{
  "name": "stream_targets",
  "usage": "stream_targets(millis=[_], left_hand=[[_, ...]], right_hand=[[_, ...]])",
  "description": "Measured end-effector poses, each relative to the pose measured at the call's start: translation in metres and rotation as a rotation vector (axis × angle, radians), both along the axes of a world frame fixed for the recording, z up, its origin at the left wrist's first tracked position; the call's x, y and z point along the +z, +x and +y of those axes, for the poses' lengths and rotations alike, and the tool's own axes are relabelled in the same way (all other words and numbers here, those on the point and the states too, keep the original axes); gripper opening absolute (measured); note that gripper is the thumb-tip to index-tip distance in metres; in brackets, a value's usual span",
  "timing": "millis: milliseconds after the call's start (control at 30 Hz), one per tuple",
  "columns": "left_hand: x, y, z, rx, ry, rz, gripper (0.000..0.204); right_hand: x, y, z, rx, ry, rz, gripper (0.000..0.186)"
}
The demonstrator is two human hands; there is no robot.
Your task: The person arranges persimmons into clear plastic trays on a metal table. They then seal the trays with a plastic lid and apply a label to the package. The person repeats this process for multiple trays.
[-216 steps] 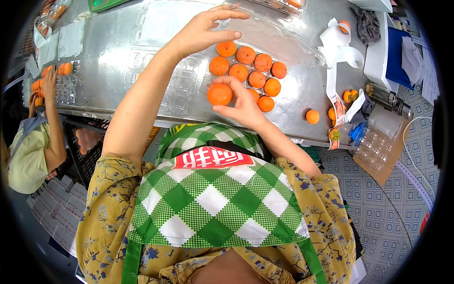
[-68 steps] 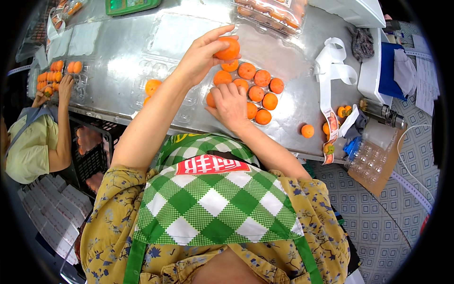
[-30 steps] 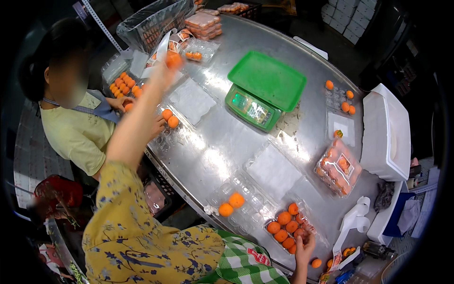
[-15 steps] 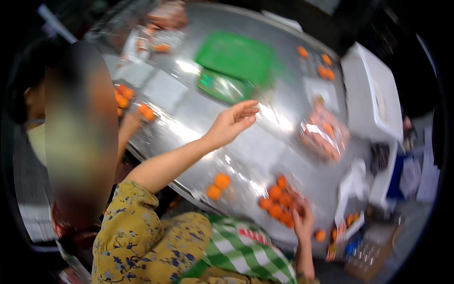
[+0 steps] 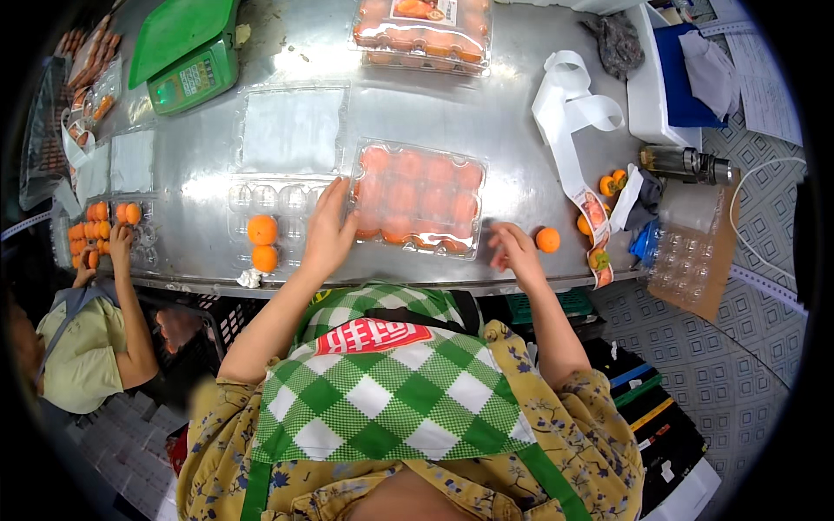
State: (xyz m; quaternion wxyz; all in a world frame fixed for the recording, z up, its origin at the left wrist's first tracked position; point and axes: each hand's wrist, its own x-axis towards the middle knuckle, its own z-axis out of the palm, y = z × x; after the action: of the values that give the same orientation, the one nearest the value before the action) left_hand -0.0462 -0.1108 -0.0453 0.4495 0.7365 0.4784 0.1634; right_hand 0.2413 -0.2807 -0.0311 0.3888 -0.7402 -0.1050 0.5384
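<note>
Covered fruit package flanked by two loosened hands

Nearest, a green-and-white checked apron was worn at the table edge, with a black crate seen below to the left; the closed clear package, filled with rows of orange fruit, was set on the metal table just beyond the apron; its left edge was met by the left hand, whose fingers were extended and closed on nothing, though firm contact could not be told; the right hand, slightly blurred, was held apart from the package's right side, its fingers loosely bent and nothing gripped.

Beside the left forearm, an open clear tray was partly covered from view, two orange fruits being held in it; just right of the right hand, its way was bordered by a loose fruit; past that, the side was crowded by a white label ribbon, leafy persimmons and a dark bottle; at far left, fruit was being handled by a co-worker's hand; farther off were placed a white-lined lid, a green scale and stacked packages.
</note>
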Motion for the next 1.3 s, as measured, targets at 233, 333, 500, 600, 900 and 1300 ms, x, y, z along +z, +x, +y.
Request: stream_targets(millis=[233, 333, 500, 600, 900, 1300], left_hand=[[-0.001, 0.019, 0.011, 0.070, -0.143, 0.146, 0.049], [-0.018, 0.021, 0.014, 0.089, 0.009, 0.129, 0.049], [-0.025, 0.028, 0.006, -0.015, -0.118, 0.261, 0.030], [-0.051, 0.021, 0.014, 0.000, -0.425, 0.200, 0.013], [-0.038, 0.015, 0.018, 0.098, -0.770, 0.015, 0.012], [-0.025, 0.014, -0.062, 0.505, -1.418, -0.413, 0.027]], right_hand=[[-0.049, -0.005, 0.028, 0.210, 0.022, -0.040, 0.014], [-0.050, 0.002, 0.029, 0.250, 0.035, -0.113, 0.011], [-0.044, 0.027, 0.022, 0.287, -0.030, -0.137, 0.015], [-0.049, 0.037, 0.020, 0.392, -0.029, -0.168, 0.014], [-0.033, 0.019, -0.004, 0.250, 0.099, -0.463, 0.028], [-0.052, -0.066, -0.022, -0.543, 0.097, 0.794, 0.015]])
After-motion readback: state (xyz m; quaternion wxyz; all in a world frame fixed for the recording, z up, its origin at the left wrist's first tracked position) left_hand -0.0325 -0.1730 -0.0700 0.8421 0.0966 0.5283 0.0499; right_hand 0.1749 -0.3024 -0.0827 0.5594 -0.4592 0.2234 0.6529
